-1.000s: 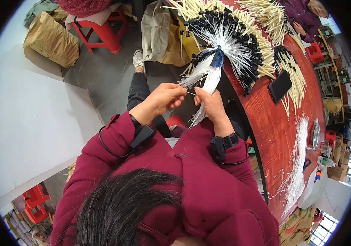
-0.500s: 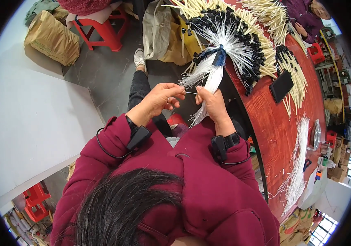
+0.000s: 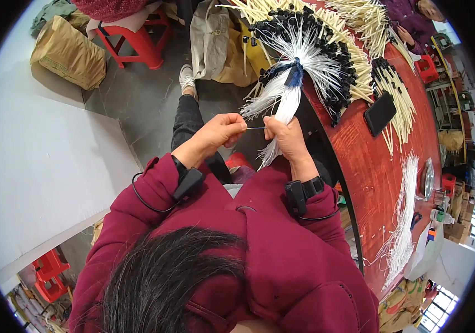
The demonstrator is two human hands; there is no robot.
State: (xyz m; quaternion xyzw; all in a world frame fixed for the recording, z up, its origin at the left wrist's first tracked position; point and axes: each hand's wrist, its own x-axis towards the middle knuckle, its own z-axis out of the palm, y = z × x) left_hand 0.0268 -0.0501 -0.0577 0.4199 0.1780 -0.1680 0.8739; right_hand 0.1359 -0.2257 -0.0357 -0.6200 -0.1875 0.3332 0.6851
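A thick bundle of white strings [image 3: 287, 102] hangs over the table's near edge, bound by a dark blue strip [image 3: 294, 73]. Its far ends fan out to black end pieces [image 3: 354, 72] and cream-coloured sticks [image 3: 363, 65]. My right hand [image 3: 286, 139] is closed around the hanging bundle below the blue strip, and loose ends show beneath it. Between thumb and fingertips, my left hand [image 3: 220, 133] pinches a single white string [image 3: 256, 128], which runs straight across to my right hand. What lies inside my right fist is partly hidden.
On the red wooden table [image 3: 373, 194] lie a black phone [image 3: 380, 114], more cream sticks [image 3: 362, 25] and a loose pile of white strings [image 3: 403, 233]. A white panel [image 3: 54, 166] stands at the left. Beyond are a red stool [image 3: 137, 44] and a brown sack [image 3: 71, 53]. Another person [image 3: 406, 36] sits across the table.
My left hand has dipped slightly, and its lower fingers, spread before, are now curled in. The string between my hands looks straighter and more level.
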